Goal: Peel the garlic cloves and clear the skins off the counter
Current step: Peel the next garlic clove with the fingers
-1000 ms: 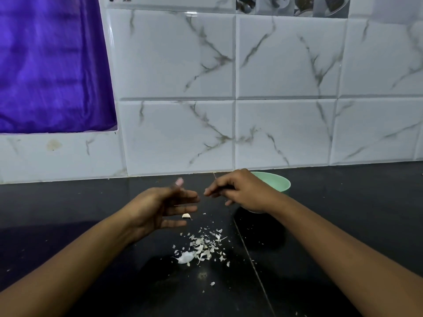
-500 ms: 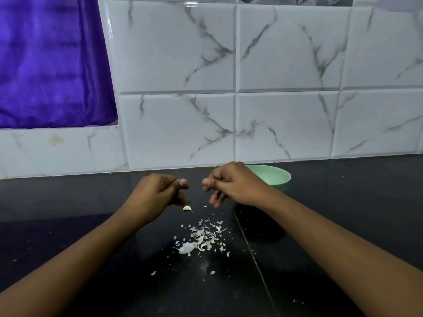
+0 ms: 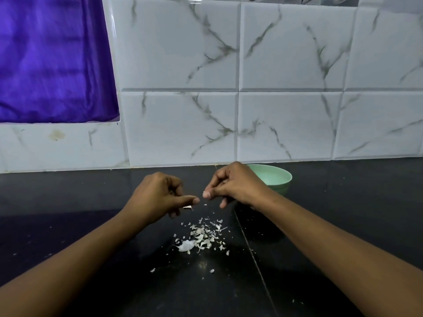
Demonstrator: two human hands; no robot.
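My left hand [image 3: 158, 197] hovers over the black counter [image 3: 68, 225] with its fingers curled in and the thumb stretched right; I see nothing in it. A small pale garlic piece [image 3: 188, 207] shows just below its fingers. My right hand [image 3: 235, 185] is level with it, a thumb's width away, fingers curled, thumb and forefinger pinching a tiny white skin fleck [image 3: 204, 192]. A heap of white garlic skins [image 3: 201, 236] lies on the counter below and between the two hands. Stray flakes [image 3: 152, 270] lie nearer to me.
A pale green bowl [image 3: 278, 178] stands on the counter right behind my right hand, its inside mostly hidden. White marbled wall tiles [image 3: 183, 124] rise at the back edge. A purple cloth [image 3: 52, 60] hangs at the upper left.
My left hand went from spread fingers to curled ones. Both hands drew closer together above the skin heap. The view tilted down a little.
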